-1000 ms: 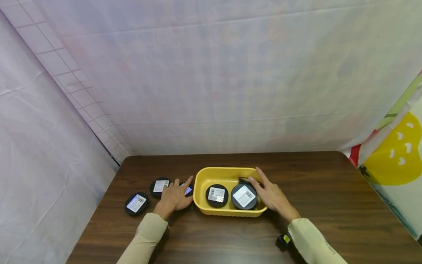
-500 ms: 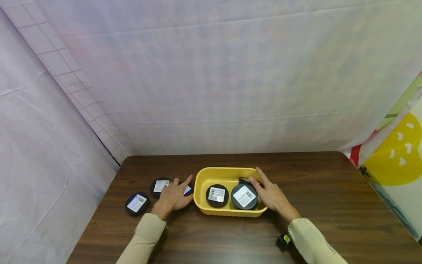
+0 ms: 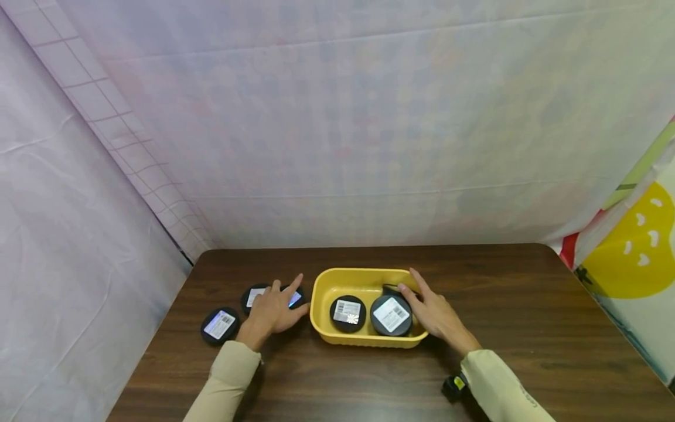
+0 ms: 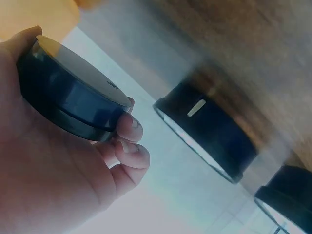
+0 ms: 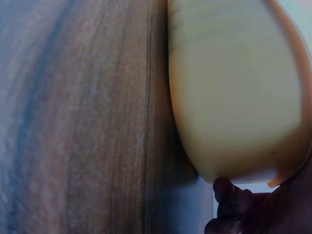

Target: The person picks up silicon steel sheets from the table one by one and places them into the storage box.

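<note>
Head view: we get soft, even light, faint sheen on the table [image 3: 337, 387], glint on a disc [image 3: 348, 313]. L wrist pic: hazy, table blurry. R wrist: dim, R hand [image 5: 261, 209] nearly silhouetted.

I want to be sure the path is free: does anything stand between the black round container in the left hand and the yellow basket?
No other object is visible between the black round container and the yellow basket; only the thumb of the left hand and the basket's raised wall are there.
</note>
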`<state>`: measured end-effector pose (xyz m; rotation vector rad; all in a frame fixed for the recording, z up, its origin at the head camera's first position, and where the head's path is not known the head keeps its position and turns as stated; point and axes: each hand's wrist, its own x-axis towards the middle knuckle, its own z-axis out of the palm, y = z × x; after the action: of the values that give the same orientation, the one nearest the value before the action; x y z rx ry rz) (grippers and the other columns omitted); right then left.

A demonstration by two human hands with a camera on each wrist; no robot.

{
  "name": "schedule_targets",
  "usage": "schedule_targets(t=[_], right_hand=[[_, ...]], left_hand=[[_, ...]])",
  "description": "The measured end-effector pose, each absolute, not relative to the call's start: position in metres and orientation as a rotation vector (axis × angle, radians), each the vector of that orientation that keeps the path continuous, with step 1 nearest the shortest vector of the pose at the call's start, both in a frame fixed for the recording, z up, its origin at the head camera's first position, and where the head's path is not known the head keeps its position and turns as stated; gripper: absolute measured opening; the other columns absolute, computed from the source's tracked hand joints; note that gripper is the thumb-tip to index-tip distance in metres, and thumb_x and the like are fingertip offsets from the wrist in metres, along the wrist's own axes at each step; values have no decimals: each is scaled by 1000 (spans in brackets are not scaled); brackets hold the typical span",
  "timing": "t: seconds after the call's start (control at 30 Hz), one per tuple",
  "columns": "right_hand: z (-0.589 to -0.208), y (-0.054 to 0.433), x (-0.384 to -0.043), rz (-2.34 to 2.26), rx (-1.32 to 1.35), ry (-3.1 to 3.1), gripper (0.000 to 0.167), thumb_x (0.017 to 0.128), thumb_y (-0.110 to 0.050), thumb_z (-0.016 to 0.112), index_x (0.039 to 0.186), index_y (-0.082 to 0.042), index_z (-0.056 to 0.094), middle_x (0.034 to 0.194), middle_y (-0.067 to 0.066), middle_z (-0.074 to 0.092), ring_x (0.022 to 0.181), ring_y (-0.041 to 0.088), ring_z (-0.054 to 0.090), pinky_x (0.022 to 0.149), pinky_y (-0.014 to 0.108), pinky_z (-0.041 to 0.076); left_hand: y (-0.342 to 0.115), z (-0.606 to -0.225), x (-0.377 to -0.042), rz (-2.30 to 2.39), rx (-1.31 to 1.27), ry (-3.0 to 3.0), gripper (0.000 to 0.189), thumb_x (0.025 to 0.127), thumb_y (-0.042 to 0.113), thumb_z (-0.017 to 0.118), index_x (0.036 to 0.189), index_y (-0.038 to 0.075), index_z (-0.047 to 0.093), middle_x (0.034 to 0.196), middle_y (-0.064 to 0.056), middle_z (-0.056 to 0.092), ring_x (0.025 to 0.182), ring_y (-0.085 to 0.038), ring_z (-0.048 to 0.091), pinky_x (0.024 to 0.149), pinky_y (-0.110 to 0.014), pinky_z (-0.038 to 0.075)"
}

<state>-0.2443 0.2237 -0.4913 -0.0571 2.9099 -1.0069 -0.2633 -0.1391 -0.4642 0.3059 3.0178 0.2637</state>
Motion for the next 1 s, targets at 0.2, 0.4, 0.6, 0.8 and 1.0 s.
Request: schedule_targets(t=[0.2, 0.4, 0.6, 0.8, 1.0], right_hand=[[-491, 225, -244, -1010, -62, 2912, 82, 96, -73, 25, 161, -25, 11, 148, 30, 41, 126, 57, 46, 97, 67, 39], [-491, 224, -245, -1014, -56, 2907, 83, 96, -74, 25, 161, -25, 11, 148, 30, 41, 126, 56, 46, 97, 67, 39], [-492, 224, -245, -1013, -61, 2909, 82, 96, -74, 25, 161, -25, 11, 148, 29, 42, 125, 56, 47, 97, 67, 39], [-492, 224, -245, -1017, -66, 2914, 83, 96, -73, 25, 161, -23, 12, 148, 30, 42, 125, 56, 47, 97, 67, 40], [-491, 224, -245, -1016, -58, 2902, 83, 96, -74, 24, 161, -24, 11, 149, 29, 40, 126, 56, 46, 97, 67, 39]], left_hand=[[-141, -458, -262, 275, 301, 3043, 76, 92, 66, 51, 157, 33, 29, 136, -26, 48, 119, -43, 53, 96, -59, 43], [-141, -454, -262, 264, 308, 3063, 77, 92, 67, 51, 157, 34, 28, 133, -26, 49, 114, -41, 56, 93, -58, 45], [-141, -452, -262, 255, 300, 3060, 77, 92, 68, 49, 158, 35, 25, 136, -26, 48, 114, -40, 56, 93, -57, 45], [-139, -447, -262, 271, 290, 3055, 78, 92, 70, 47, 158, 35, 23, 140, -26, 46, 115, -40, 55, 94, -60, 43], [-139, -444, -261, 290, 285, 3064, 78, 92, 69, 48, 158, 34, 25, 140, -26, 46, 115, -40, 55, 96, -60, 43]])
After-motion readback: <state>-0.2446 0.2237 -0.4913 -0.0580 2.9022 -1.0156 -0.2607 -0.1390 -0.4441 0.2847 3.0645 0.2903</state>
